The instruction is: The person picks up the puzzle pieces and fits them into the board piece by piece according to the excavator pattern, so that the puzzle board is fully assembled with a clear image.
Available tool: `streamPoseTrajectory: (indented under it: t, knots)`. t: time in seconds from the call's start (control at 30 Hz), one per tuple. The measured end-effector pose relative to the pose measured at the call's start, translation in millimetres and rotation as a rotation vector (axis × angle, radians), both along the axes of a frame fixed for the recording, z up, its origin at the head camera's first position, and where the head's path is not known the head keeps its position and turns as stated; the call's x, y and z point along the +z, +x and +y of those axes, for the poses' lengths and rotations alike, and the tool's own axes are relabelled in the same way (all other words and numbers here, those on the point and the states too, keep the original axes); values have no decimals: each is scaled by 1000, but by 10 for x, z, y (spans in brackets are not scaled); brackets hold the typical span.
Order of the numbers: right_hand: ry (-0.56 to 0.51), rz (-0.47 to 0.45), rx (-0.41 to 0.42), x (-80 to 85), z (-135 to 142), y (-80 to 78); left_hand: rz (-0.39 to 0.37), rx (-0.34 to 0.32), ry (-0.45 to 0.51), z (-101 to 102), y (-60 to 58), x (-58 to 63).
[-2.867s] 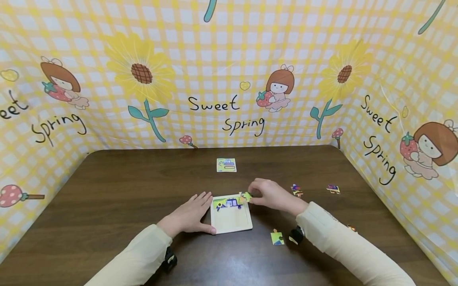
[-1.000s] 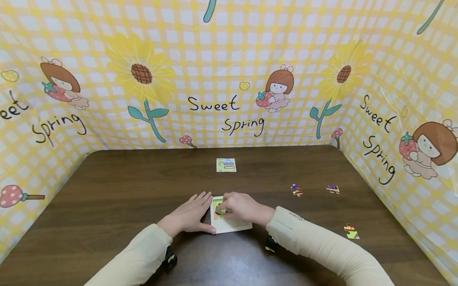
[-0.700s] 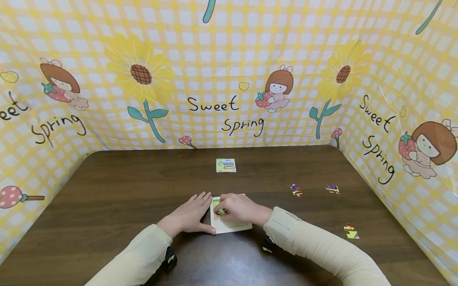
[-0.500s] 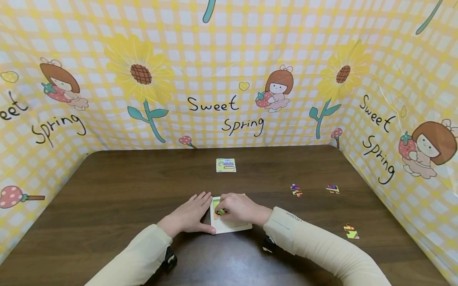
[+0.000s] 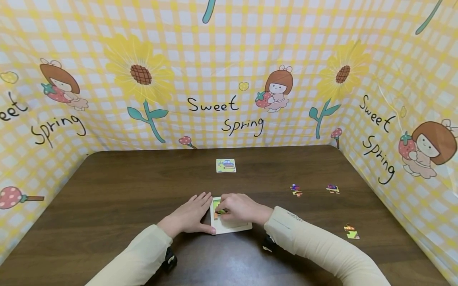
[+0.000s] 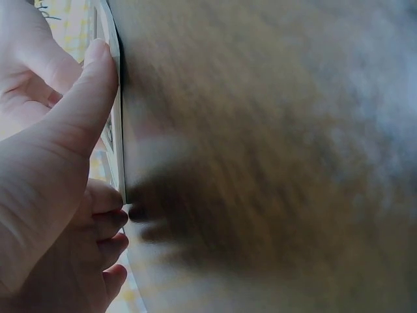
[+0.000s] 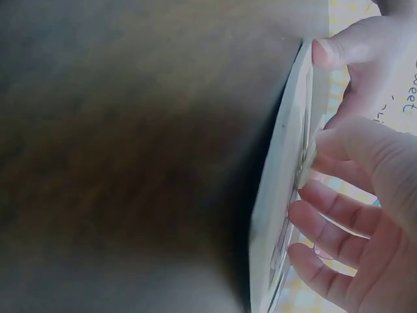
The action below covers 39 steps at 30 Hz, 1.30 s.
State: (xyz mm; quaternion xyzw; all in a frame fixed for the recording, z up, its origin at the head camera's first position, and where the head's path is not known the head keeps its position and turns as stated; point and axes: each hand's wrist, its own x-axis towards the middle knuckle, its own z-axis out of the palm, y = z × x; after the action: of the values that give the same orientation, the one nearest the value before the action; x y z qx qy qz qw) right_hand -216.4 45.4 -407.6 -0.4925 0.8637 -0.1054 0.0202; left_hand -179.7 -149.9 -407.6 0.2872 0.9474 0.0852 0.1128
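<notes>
A square wooden puzzle tray [image 5: 231,229] lies on the table with colourful jigsaw pieces along its far side. My left hand [image 5: 189,213] rests at its left edge, fingers straight along the side and thumb on the near left corner. My right hand [image 5: 239,207] is over the tray and pinches a small jigsaw piece [image 5: 222,212] between thumb and index finger, close over the tray's left part. In the right wrist view the piece [image 7: 306,163] shows edge-on at the tray surface, the other fingers spread loosely. The hand hides most of the placed pieces.
Three loose jigsaw pieces lie to the right: a purple one [image 5: 295,190], another purple one [image 5: 332,188] and a green-orange one [image 5: 351,231]. A square picture card [image 5: 226,165] with a vehicle lies behind the tray. A yellow checked cloth [image 5: 214,59] surrounds the table's back and sides.
My right hand has moved left from the tray's far right corner to over its left part. The green-blue piece right of the tray has left its spot. My left hand stays put.
</notes>
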Motion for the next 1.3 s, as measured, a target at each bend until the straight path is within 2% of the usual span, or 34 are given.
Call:
streamPoseTrajectory:
  t: [0.1, 0.27, 0.37, 0.47, 0.67, 0.8, 0.93, 1.17, 1.3]
  knots:
    - [8, 19, 8, -7, 3, -6, -3, 0, -2, -3, -1, -8]
    - [48, 117, 23, -23, -10, -1, 1, -7, 3, -9, -7, -9]
    - [52, 141, 22, -18, -18, 5, 5, -10, 5, -13, -10, -3]
    - [39, 120, 25, -11, -19, 5, 7, -10, 8, -17, -10, 1]
    - [-39, -3, -1, 61, 98, -41, 9, -5, -8, -8, -2, -7]
    - [-96, -76, -94, 161, 332, -118, -6, 13, -12, 0, 0, -23]
    - [-141, -129, -193, 221, 692, -225, -6, 24, -32, 4, -9, -39]
    - [-192, -183, -317, 196, 1427, -417, -7, 17, -33, 7, -5, -29]
    - [-178, -222, -380, 156, 1757, -451, -11, 13, -29, 6, -5, -31]
